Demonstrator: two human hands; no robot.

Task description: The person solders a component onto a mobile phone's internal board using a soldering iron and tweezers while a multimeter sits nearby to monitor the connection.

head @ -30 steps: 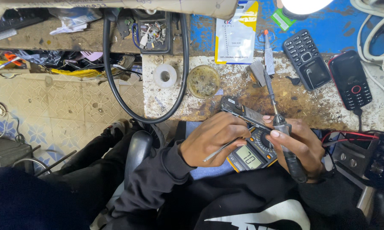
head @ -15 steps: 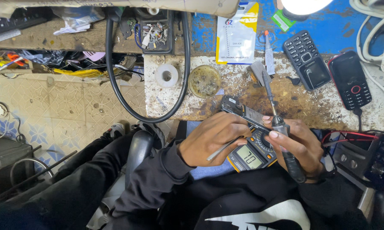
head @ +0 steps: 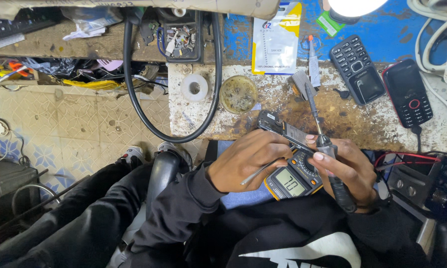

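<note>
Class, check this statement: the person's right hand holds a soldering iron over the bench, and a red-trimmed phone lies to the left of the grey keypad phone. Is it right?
Not quite. The head view shows the red-trimmed phone lying to the right of the grey keypad phone, not the left. The right hand does hold the soldering iron over the bench.

Your left hand (head: 250, 161) lies left of the multimeter (head: 294, 177), your right hand (head: 347, 171) right of it; the bench (head: 382, 124) lies behind both.
</note>
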